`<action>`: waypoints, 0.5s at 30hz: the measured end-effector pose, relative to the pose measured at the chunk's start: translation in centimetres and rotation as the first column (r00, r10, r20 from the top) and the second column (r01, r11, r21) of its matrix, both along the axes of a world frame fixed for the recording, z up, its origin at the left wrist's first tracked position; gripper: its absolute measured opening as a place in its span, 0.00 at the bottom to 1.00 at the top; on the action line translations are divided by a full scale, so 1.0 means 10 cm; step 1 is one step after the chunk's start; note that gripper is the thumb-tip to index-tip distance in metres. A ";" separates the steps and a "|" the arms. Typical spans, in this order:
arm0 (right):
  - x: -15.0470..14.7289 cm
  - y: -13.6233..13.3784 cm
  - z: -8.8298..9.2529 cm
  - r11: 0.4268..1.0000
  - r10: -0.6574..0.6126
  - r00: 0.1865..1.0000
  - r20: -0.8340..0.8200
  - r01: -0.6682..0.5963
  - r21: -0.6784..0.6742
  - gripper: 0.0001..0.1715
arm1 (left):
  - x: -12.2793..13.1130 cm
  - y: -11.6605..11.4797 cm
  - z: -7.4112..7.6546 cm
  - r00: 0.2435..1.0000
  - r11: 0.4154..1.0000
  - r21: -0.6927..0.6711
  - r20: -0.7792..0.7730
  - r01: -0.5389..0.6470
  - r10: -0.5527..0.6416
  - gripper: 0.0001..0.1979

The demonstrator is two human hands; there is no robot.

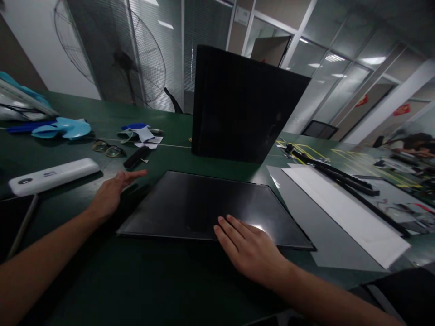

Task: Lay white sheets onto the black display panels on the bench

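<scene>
A thin dark display panel (190,203) lies flat on the green table (136,276), its glossy face up. My right hand (251,251) rests palm down over the panel's near edge, fingers stretched out on the screen and gripping nothing. Left of the panel, my left hand (112,192) is held sideways with its fingers extended, and it holds nothing. A small gap shows between that hand and the panel. Behind the panel stands a large black flat board or screen (244,104), tilted upright.
White and grey sheets (346,213) and black strips (343,174) lie right. A long white device (54,175), glasses (108,148), a black handheld item (136,156), cloths (141,133) and a light-blue object (63,128) lie left. A fan (125,59) stands behind; another person (414,145) sits far right.
</scene>
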State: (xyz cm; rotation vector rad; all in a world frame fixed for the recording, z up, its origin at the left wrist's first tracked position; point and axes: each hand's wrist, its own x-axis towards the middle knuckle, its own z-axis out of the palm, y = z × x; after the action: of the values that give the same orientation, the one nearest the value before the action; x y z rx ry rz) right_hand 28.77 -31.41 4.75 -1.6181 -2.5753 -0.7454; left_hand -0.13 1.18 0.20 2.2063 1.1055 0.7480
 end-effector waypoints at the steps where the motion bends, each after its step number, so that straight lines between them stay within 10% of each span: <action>1: 0.06 0.09 -0.02 0.994 0.011 1.000 -0.029 -0.014 -0.110 0.25 | 0.00 -0.01 0.01 1.000 1.000 -0.002 0.001 -0.001 0.001 0.47; 5: 0.41 0.47 0.10 0.867 -0.232 0.949 -0.213 0.103 -0.487 0.31 | 0.06 -0.05 0.02 0.988 0.989 -0.004 -0.034 0.151 -0.151 0.43; 8: 0.96 0.72 0.22 0.781 -0.598 0.764 -0.240 0.490 -0.387 0.29 | 0.10 -0.06 -0.02 0.930 0.947 0.071 -0.227 0.314 -0.291 0.39; 13: 2.06 0.83 0.02 0.223 -0.933 0.112 -0.341 0.925 -0.306 0.40 | 0.10 -0.15 -0.04 0.850 0.901 0.145 -0.420 0.409 -0.318 0.33; 15: 2.36 0.79 -0.17 0.105 -0.938 -0.032 -0.346 0.923 -0.371 0.47 | 0.09 -0.18 -0.02 0.826 0.891 0.138 -0.456 0.432 -0.330 0.31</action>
State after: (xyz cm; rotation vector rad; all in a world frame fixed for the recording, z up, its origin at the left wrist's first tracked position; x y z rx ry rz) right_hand 52.35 -23.48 3.04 -2.9551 -0.6943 -0.0653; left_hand 0.77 -0.65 0.01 2.7700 0.7308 0.2330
